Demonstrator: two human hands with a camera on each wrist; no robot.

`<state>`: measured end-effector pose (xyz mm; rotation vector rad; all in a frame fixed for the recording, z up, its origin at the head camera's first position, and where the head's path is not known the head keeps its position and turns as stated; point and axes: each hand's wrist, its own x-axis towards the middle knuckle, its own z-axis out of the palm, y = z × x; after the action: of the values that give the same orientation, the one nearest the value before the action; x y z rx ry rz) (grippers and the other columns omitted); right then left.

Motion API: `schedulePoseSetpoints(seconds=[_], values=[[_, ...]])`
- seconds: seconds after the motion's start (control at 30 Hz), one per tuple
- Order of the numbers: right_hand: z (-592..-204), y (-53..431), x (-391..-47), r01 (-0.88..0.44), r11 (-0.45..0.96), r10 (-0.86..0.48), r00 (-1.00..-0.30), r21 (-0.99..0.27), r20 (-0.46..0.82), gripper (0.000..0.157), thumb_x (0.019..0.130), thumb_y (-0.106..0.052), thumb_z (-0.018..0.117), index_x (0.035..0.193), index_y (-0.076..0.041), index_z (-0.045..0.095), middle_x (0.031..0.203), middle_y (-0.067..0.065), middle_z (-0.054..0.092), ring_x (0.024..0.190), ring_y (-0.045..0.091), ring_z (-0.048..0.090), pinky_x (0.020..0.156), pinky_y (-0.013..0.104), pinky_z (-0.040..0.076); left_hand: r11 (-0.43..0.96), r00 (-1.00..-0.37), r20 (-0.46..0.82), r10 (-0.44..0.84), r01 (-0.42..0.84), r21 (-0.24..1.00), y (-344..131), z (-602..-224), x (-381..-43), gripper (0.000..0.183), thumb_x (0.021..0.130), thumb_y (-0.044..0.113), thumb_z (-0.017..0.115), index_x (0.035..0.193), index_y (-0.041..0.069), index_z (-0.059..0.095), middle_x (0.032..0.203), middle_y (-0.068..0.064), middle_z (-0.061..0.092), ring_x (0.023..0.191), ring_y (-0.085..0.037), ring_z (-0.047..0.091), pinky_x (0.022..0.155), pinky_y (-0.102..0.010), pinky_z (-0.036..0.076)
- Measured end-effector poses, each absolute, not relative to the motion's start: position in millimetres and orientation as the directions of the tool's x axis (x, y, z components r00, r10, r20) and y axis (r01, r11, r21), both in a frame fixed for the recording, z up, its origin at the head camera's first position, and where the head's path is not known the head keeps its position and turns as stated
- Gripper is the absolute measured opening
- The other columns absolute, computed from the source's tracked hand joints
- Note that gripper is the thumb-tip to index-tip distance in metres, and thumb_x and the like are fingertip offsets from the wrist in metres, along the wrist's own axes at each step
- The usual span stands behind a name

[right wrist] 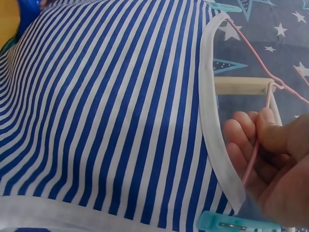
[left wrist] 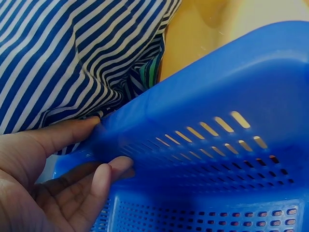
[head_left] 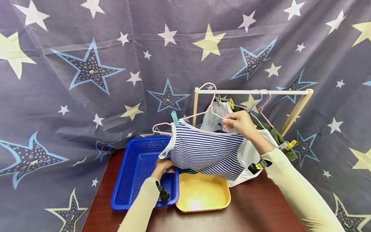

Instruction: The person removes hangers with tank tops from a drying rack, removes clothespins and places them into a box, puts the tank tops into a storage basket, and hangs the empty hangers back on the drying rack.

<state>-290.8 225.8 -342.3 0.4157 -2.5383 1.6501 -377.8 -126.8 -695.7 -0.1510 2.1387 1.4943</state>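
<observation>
A blue-and-white striped tank top with white trim hangs tilted from a pink clothes hanger. Teal clothespins sit at its upper edge, one near each end. My right hand pinches the hanger's thin arm between thumb and fingers. Low at the left, my left hand is at the shirt's side, over the basket wall. In the left wrist view, folds gather at its thumb, which appears to pinch the striped cloth; the exact contact is hidden. The other fingers are loosely bent inside the blue basket.
Behind my right hand stands a wooden rack with a white rail. A blue hanger and another pink hanger hang there with white and dark green clothes. A yellow basin stands beside the basket on the reddish-brown table.
</observation>
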Motion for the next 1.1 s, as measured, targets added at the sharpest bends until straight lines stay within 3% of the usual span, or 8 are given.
schedulePoseSetpoints(seconds=[0.07,0.17,0.27,0.33,0.47,0.57,0.7,1.1], values=[[-340,228,-294,-0.284,0.406,-0.167,-0.958,-0.868,0.235,0.021,0.094,0.002,0.068,0.101,0.021,0.068,0.069,0.012,0.073,0.058,0.005,0.067,0.061,0.023,0.06,0.393,-0.862,-0.485,0.145,-0.4,0.828,-124,-693,-375,0.014,0.086,0.013,0.072,0.09,0.001,0.065,0.069,-0.013,0.068,0.057,-0.022,0.072,0.055,-0.027,0.06],[-330,230,-300,-0.321,0.426,-0.15,-0.947,-0.846,0.283,0.021,0.094,0.0,0.069,0.1,0.02,0.069,0.071,0.016,0.073,0.058,0.003,0.066,0.06,0.021,0.059,0.387,-0.875,-0.485,-0.014,-0.452,0.804,-109,-636,-342,0.022,0.079,0.009,0.083,0.091,-0.001,0.067,0.068,-0.013,0.067,0.052,-0.022,0.07,0.058,-0.031,0.061],[-315,232,-307,-0.374,0.453,-0.126,-0.925,-0.809,0.357,0.019,0.093,0.0,0.07,0.097,0.018,0.071,0.072,0.018,0.073,0.057,0.0,0.065,0.058,0.017,0.057,0.356,-0.878,-0.468,-0.104,-0.472,0.807,-100,-581,-308,0.022,0.073,0.006,0.086,0.084,0.001,0.068,0.063,-0.009,0.065,0.046,-0.014,0.066,0.053,-0.025,0.059],[-306,233,-311,-0.399,0.472,-0.113,-0.912,-0.786,0.395,0.018,0.093,-0.001,0.07,0.095,0.016,0.072,0.071,0.016,0.073,0.057,-0.001,0.064,0.058,0.015,0.056,0.356,-0.876,-0.465,-0.129,-0.478,0.803,-97,-567,-299,0.021,0.074,0.006,0.087,0.083,0.002,0.069,0.063,-0.007,0.064,0.044,-0.01,0.062,0.049,-0.021,0.056],[-296,233,-317,-0.417,0.474,-0.115,-0.903,-0.776,0.415,0.016,0.094,-0.001,0.07,0.095,0.014,0.073,0.072,0.013,0.073,0.059,-0.001,0.065,0.06,0.014,0.056,0.364,-0.871,-0.47,-0.145,-0.489,0.793,-97,-567,-299,0.025,0.074,0.008,0.089,0.092,0.001,0.073,0.066,-0.006,0.066,0.044,-0.008,0.06,0.054,-0.022,0.058],[-297,231,-316,-0.421,0.498,-0.14,-0.902,-0.759,0.408,0.016,0.094,0.0,0.069,0.096,0.016,0.073,0.075,0.022,0.073,0.06,-0.001,0.065,0.06,0.014,0.056,0.359,-0.869,-0.475,-0.134,-0.49,0.795,-99,-572,-304,0.028,0.072,0.009,0.091,0.093,0.001,0.074,0.064,-0.006,0.066,0.043,-0.008,0.06,0.058,-0.027,0.061],[-309,227,-314,-0.444,0.51,-0.192,-0.894,-0.737,0.405,0.016,0.093,0.001,0.07,0.097,0.016,0.073,0.08,0.032,0.071,0.059,0.0,0.066,0.06,0.016,0.056,0.364,-0.869,-0.482,-0.113,-0.487,0.794,-101,-573,-305,0.024,0.073,0.01,0.09,0.088,0.002,0.073,0.061,-0.004,0.064,0.041,-0.008,0.059,0.054,-0.026,0.059],[-355,219,-317,-0.395,0.548,-0.208,-0.918,-0.737,0.337,0.014,0.092,-0.002,0.071,0.094,0.012,0.074,0.075,0.024,0.072,0.061,0.009,0.068,0.06,0.016,0.055,0.316,-0.887,-0.441,-0.135,-0.461,0.829,-101,-574,-298,0.03,0.069,0.003,0.087,0.089,-0.002,0.066,0.055,-0.004,0.063,0.038,-0.009,0.057,0.054,-0.028,0.06]])
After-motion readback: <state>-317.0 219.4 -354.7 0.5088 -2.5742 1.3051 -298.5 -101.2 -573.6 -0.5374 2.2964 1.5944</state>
